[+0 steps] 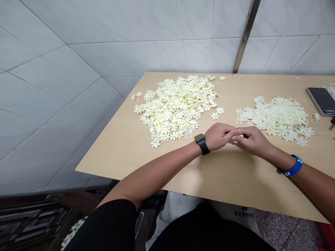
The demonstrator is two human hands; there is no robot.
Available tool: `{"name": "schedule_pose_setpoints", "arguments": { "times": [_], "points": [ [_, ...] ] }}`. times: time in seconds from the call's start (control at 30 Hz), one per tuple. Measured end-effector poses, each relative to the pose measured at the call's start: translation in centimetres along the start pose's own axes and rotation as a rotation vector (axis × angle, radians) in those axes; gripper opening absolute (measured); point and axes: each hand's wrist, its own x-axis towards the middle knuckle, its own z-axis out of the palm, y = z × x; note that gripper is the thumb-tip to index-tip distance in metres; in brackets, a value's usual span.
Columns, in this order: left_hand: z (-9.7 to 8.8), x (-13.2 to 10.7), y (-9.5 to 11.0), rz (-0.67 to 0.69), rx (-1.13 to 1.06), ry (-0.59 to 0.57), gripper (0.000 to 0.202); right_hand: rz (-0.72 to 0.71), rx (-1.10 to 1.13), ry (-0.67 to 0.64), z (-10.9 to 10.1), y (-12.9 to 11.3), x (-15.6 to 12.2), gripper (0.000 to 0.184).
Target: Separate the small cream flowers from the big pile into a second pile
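Observation:
My left hand [218,136] and my right hand [252,140] meet fingertip to fingertip over the wooden table [222,174], both pinched on a small white flower piece [239,136] that is mostly hidden by the fingers. A black watch sits on my left wrist and a blue band on my right wrist. A large pile of cream fabric flowers [178,106] lies just beyond my left hand. A smaller pile of flowers [277,116] lies beyond my right hand.
A dark phone [321,100] lies at the table's far right edge. Tiled walls stand behind and left of the table, with a metal strip [246,35] running up the back wall. A few loose flowers lie on the dark floor ledge at the lower left.

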Motion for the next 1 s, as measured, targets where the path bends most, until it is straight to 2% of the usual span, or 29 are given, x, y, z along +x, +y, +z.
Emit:
{"name": "schedule_pose_setpoints", "arguments": {
  "times": [0.1, 0.27, 0.47, 0.6, 0.8, 1.0],
  "points": [
    [-0.2, -0.1, -0.2, 0.031, -0.020, 0.056, 0.056, -0.010, 0.001, 0.025, -0.1, -0.5, 0.1, 0.052],
    [0.2, -0.2, -0.4, 0.111, 0.064, 0.162, 0.045, 0.075, 0.116, 0.173, -0.1, -0.6, 0.2, 0.060],
    [0.9, 0.0, -1.5, 0.241, 0.198, 0.341, 0.023, 0.115, 0.458, 0.063, 0.3, 0.1, 0.4, 0.047],
    [0.4, 0.2, -1.9, 0.283, 0.242, 0.396, 0.024, 0.154, 0.559, -0.033, 0.0, -0.1, 0.6, 0.045],
    [0.1, 0.0, -1.1, 0.319, 0.146, 0.377, 0.022, 0.270, 0.644, -0.021, -0.1, 0.4, 0.4, 0.039],
    [1.0, 0.2, -1.2, 0.341, 0.228, 0.349, 0.030, 0.254, 0.750, 0.026, -0.4, 0.7, 0.6, 0.037]
  ]
}}
